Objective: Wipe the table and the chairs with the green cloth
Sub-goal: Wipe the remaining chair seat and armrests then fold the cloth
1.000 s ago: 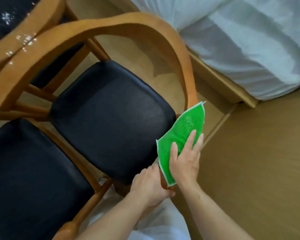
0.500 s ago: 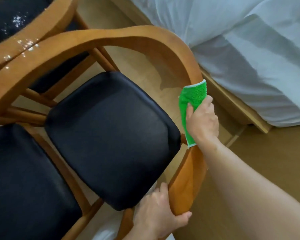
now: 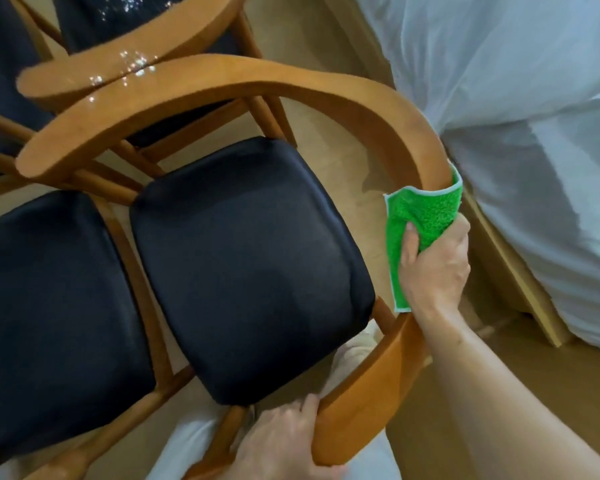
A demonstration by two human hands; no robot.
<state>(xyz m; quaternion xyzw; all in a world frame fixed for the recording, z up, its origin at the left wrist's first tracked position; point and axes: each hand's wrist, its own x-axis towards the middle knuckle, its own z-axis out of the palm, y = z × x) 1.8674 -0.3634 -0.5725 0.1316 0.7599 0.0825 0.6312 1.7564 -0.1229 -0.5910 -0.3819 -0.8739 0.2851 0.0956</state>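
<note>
2 bare forearms, no sleeves reaching the wrists. No rings, watch or bands on either of the hands. White garment (image 3: 187,448) below the left hand (image 3: 278,441).

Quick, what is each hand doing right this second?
Left hand: curled round the near end of the curved wooden chair armrest, gripping it.
Right hand: gripping the fuzzy green cloth, wrapped round that armrest.

The fingertips of the right hand (image 3: 435,268) are being hidden behind the green cloth (image 3: 421,220), the rail beneath them is being covered by it, and the left hand (image 3: 278,445) is being cut off below its fingers.
</note>
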